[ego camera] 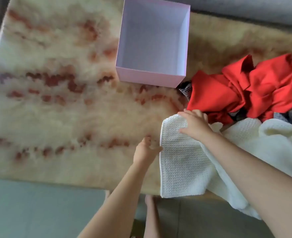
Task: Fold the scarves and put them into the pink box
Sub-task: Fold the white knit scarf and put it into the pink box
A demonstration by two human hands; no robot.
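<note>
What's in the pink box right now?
Empty: the pink box stands open-topped, its bare floor visible, nothing inside.

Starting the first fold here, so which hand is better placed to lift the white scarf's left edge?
Probably left: the left hand is at the edge of the white knitted scarf, while the right hand rests flat on top.

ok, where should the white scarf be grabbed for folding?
On the white scarf, probably pinch the straight left edge, approaching from the left, next to the left hand. That part lies flat, while the right side is bunched up and the right hand presses the far end.
</note>
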